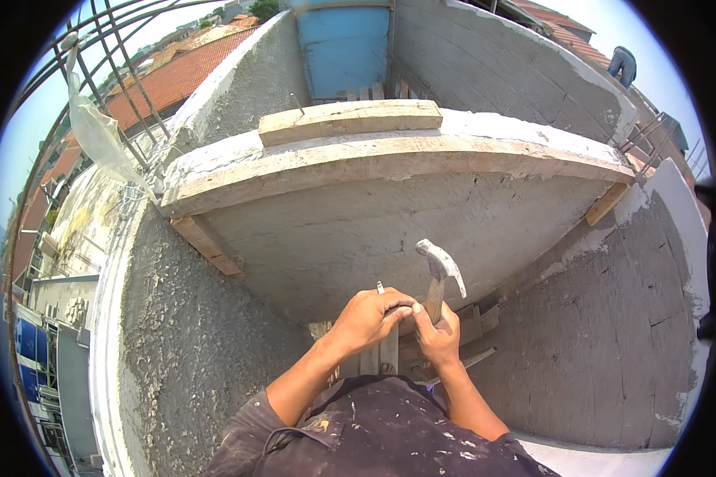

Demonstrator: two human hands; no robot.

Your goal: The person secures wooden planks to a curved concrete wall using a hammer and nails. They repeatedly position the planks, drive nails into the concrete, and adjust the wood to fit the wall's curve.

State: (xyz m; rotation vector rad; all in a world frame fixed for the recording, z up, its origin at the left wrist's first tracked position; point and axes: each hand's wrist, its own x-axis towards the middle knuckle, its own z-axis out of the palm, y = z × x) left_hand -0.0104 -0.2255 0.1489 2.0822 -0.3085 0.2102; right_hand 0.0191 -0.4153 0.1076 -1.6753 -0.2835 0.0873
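Note:
My right hand [437, 334] is closed round the handle of a claw hammer [445, 267]. The hammer's head, whitened with dust, points up in front of the wall. Beside it my left hand [367, 319] is closed, its fingertips meeting the right hand's. A short pale stick-like thing [379, 288] pokes up from between the left fingers; its kind is too small to tell. Ahead, a long timber board [358, 163] runs along the top edge of a rendered wall [334, 230]. A shorter wooden block [350, 119] lies on top, with a nail [296, 102] standing up at its left end.
Rough grey walls rise at the left [191, 334] and right [612, 334]. Timber braces [207, 242] sit under the board's ends. Bare rebar [123, 79] and a hanging plastic sheet [95, 131] are at the upper left. Another person [623, 66] is far off at the upper right.

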